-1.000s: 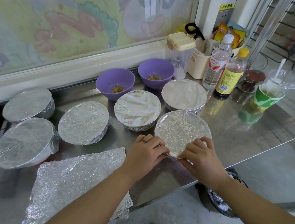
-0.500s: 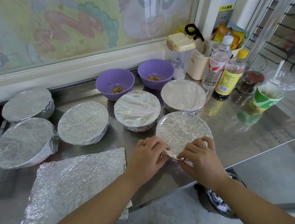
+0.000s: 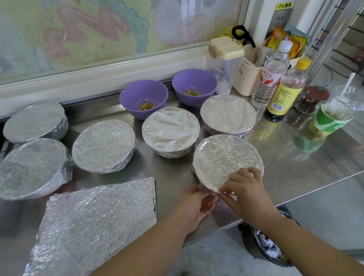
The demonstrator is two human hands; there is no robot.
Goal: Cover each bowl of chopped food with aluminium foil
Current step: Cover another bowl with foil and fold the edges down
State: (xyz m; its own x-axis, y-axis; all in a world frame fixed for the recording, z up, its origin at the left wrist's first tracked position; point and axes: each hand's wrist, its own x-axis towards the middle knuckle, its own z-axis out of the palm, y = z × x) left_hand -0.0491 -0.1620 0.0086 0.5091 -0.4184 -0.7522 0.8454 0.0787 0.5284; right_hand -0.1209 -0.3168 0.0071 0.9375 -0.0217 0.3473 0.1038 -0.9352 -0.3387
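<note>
A foil-covered bowl (image 3: 225,160) stands near the front edge of the steel counter (image 3: 294,159). My right hand (image 3: 245,189) pinches the foil at the bowl's near rim. My left hand (image 3: 193,205) cups the bowl's near side from below the rim, fingers curled on the foil edge. Several other foil-covered bowls (image 3: 103,144) stand to the left and behind. Two purple bowls (image 3: 144,97) (image 3: 194,85) with chopped food are uncovered at the back. A loose foil sheet (image 3: 96,222) lies flat at the front left.
Bottles (image 3: 268,79) (image 3: 288,91), a lidded plastic jug (image 3: 225,62), a cream caddy (image 3: 245,79), a jar (image 3: 310,100) and a green cup with a straw (image 3: 333,115) crowd the back right. A bin with crumpled foil (image 3: 270,249) sits on the floor below the counter edge.
My left hand has slid from on top of the foil edge to under the bowl's near side. The loose foil flap at the rim has been pressed down.
</note>
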